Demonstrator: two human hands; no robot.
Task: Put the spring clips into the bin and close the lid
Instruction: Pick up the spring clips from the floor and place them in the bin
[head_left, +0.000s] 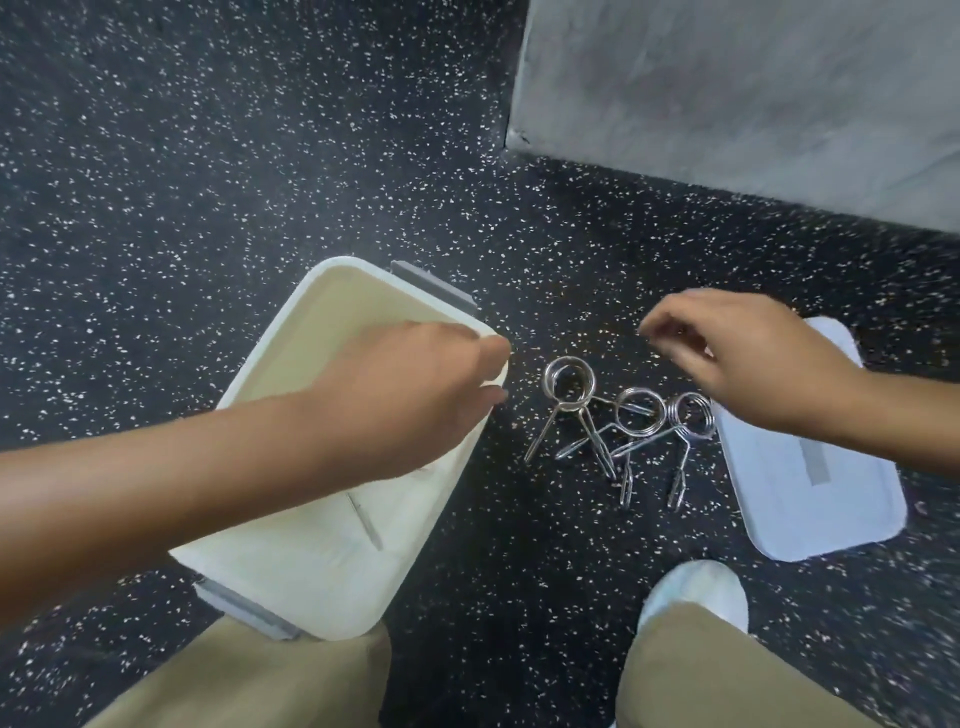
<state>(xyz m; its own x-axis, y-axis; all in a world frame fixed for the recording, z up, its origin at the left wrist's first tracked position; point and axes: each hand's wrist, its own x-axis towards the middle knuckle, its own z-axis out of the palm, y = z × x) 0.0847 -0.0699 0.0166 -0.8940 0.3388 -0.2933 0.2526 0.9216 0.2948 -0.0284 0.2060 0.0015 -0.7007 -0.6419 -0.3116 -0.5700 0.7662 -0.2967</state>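
Now three clips (618, 421) lie between the hands: left hand (415, 395) grips the bin (322, 561) rim, right hand (737, 348) hovers loosely curled; lid (810, 499) beside.

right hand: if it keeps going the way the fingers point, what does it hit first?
The right hand points left, fingers curled down. Likely the leftmost spring clip, if it dips; held level, the bin rim by the left hand. Height is unclear.
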